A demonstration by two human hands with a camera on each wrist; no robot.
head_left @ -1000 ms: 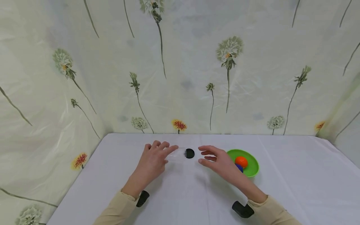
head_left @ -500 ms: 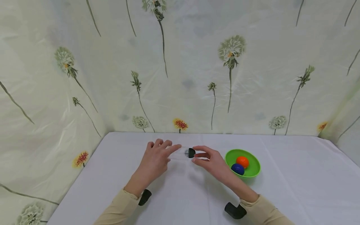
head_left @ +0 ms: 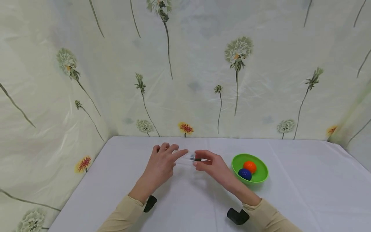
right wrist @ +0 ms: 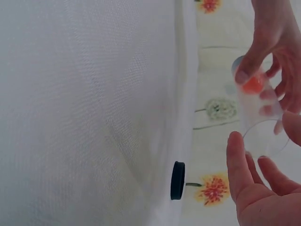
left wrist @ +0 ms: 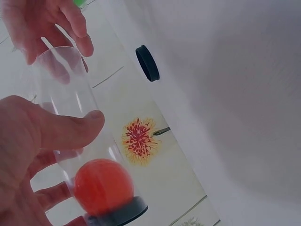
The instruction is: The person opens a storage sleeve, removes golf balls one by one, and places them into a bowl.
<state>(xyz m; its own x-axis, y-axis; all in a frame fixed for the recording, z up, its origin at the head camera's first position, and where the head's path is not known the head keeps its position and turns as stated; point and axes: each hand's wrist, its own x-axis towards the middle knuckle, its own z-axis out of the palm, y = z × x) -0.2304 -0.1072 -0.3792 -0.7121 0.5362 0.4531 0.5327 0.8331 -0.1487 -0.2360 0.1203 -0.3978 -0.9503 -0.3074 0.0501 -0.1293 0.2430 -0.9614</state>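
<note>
My left hand (head_left: 160, 165) grips a clear plastic tube (left wrist: 77, 99), held sideways above the table. An orange ball (left wrist: 103, 186) lies inside against the dark cap (left wrist: 124, 214) at the left end; the left hand hides it in the head view. The other end is uncapped, facing my right hand (head_left: 214, 166). My right thumb and fingers spread around that rim in the right wrist view; whether they touch it is unclear. A loose black lid (right wrist: 178, 180) stands on edge on the table beyond, mostly behind the right fingers in the head view.
A green bowl (head_left: 236, 158) with an orange ball (head_left: 250, 167) and a blue ball (head_left: 244, 174) stands right of my right hand. A white cloth covers the table (head_left: 185, 199). Behind it hangs a flower-patterned curtain (head_left: 197, 64).
My right hand has moved left to the tube's uncapped end, covering most of the loose lid and uncovering the blue ball. The left hand keeps its grip, nearly unmoved.
</note>
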